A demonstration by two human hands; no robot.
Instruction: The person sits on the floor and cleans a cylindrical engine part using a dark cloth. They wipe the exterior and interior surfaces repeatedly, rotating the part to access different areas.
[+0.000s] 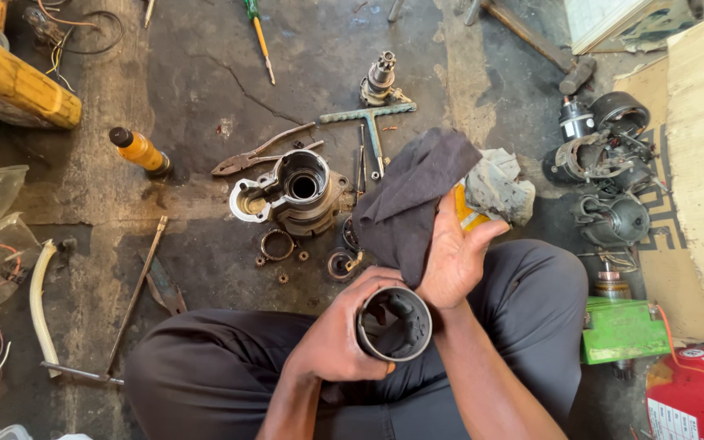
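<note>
At far right on the oily floor sit a green box [622, 329] and a red printed carton [694, 395]. Over the lap, the left hand [337, 336] wraps a dull metal cylinder [393, 323]; the right hand [454, 257] pinches a dark cloth [413, 200], apparently fed inside.

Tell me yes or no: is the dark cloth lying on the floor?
No: the right hand holds the dark cloth up off the floor, beside the metal cylinder gripped by the left hand.
</note>
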